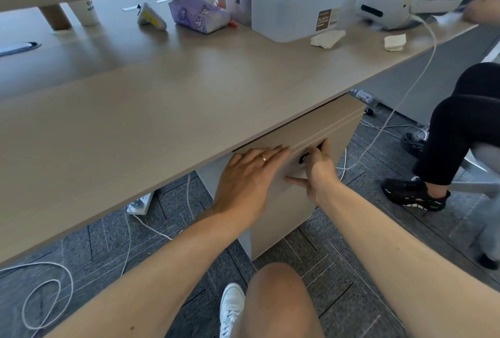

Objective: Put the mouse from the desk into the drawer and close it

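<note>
both hands press the pale wood-grain drawer (311,145) under the light wooden table (162,110) at 3 o'clock: left hand (249,178) flat and open, right hand (316,167) curled at its lock. drawer looks nearly shut; no mouse visible, probably inside.

floor (338,278): grey carpet tiles — white cables (48,283) | power strip (140,203) | daylight from behind

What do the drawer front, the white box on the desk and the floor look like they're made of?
Drawer front: probably laminated board, matte beige with a faint wood grain like the desk. White box: plastic, smooth and slightly translucent; its label reads "PLASTIC". Floor: apparently carpet tiles, dark grey, fuzzy texture with visible seams.
</note>
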`<state>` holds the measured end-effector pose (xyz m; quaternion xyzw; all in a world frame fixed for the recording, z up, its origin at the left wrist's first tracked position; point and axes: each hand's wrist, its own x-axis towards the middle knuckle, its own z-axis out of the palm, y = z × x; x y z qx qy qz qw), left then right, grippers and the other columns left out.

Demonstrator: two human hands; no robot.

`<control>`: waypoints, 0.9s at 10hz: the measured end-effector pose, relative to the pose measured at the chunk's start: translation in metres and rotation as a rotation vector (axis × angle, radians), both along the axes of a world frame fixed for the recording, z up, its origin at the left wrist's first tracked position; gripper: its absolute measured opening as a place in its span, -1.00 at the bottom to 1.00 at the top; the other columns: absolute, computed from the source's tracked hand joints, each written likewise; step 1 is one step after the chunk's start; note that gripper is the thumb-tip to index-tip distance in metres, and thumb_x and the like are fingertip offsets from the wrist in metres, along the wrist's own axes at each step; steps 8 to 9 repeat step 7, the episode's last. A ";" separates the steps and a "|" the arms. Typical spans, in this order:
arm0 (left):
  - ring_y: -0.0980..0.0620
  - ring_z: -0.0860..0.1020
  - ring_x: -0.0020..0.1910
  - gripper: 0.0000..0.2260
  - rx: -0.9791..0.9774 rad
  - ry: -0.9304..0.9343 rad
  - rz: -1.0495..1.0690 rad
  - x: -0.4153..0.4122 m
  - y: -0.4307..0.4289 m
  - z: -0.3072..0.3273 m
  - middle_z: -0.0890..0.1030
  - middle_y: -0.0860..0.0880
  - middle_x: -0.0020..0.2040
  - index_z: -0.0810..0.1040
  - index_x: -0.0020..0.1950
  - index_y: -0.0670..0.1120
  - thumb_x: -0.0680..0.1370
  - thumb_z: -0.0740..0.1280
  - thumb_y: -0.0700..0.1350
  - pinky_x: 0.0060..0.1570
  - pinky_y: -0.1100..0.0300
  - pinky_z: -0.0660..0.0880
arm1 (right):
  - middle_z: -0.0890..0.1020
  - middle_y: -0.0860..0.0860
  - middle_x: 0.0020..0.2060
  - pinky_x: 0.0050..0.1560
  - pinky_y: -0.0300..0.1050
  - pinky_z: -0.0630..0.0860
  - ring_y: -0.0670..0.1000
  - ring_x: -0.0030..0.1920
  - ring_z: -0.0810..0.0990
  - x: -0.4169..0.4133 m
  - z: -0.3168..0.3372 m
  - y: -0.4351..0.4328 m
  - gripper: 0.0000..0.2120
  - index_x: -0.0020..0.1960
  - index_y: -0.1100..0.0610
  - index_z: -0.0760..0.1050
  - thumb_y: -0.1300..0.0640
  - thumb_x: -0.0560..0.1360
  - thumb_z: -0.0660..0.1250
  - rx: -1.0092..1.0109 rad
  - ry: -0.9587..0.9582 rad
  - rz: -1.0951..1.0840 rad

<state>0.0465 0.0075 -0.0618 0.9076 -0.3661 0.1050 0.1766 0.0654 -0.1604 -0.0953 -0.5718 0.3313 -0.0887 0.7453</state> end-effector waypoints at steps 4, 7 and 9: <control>0.02 0.44 0.39 -0.16 0.015 -0.003 -0.004 0.001 0.000 0.000 0.49 0.08 0.47 0.36 0.55 0.01 0.31 0.37 -0.47 0.27 0.06 0.40 | 0.34 -0.02 0.52 -0.15 0.28 0.66 0.13 0.35 0.43 0.002 -0.004 -0.006 -0.38 0.60 -0.08 0.07 0.20 0.57 0.07 0.034 -0.032 0.040; 0.05 0.26 0.52 -0.15 0.132 0.089 -0.003 -0.003 0.000 0.015 0.30 0.07 0.59 0.15 0.64 0.04 0.42 0.33 -0.44 0.42 0.17 0.21 | 0.28 0.02 0.58 0.48 0.13 0.27 0.14 0.55 0.26 -0.039 0.024 -0.036 -0.41 0.64 -0.04 0.09 -0.08 0.65 0.14 -0.420 0.183 0.260; 0.05 0.26 0.52 -0.15 0.132 0.089 -0.003 -0.003 0.000 0.015 0.30 0.07 0.59 0.15 0.64 0.04 0.42 0.33 -0.44 0.42 0.17 0.21 | 0.28 0.02 0.58 0.48 0.13 0.27 0.14 0.55 0.26 -0.039 0.024 -0.036 -0.41 0.64 -0.04 0.09 -0.08 0.65 0.14 -0.420 0.183 0.260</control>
